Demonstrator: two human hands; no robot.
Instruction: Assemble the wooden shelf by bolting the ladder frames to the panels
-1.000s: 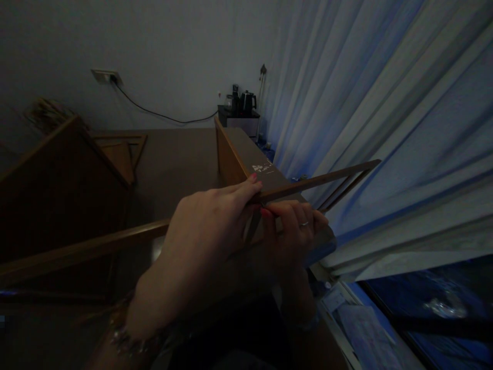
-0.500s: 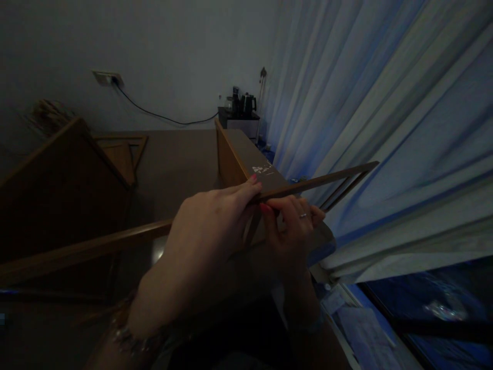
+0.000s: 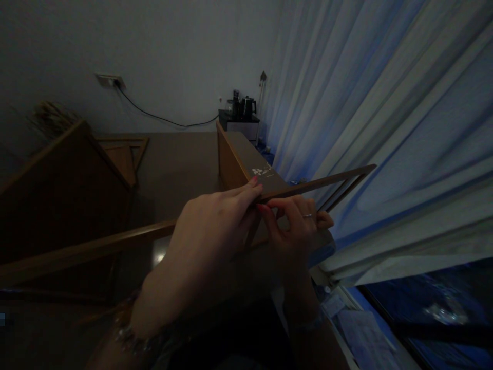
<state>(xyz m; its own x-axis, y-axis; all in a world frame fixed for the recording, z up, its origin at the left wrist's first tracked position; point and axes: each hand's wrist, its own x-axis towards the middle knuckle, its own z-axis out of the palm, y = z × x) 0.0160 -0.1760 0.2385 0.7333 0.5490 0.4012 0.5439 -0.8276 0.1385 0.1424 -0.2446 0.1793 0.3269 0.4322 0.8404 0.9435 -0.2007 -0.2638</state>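
Note:
A long wooden frame [image 3: 319, 184] slants across the view from lower left to right, with a narrow open section at its far right end. My left hand [image 3: 211, 226] is closed over the frame near its middle, thumb and fingers along the rail. Right beside it, my right hand [image 3: 290, 226], with a ring, is pinched against the near side of the same rail, its fingertips almost touching the left ones. What lies between the right fingertips is too small and dark to make out.
An upright wooden panel [image 3: 61, 190] stands at the left, with a smaller wooden frame [image 3: 140, 159] behind it. Another wooden panel [image 3: 231, 162] is ahead, beside a brown surface [image 3: 246, 149] with white scraps. A small cabinet [image 3: 241, 126] holds a black kettle [image 3: 248, 108]. Pale curtains [image 3: 365, 103] hang right.
My right fingertips have shifted slightly left along the rail, and the right hand's outer fingers have moved a little outward. The left hand keeps its hold on the frame.

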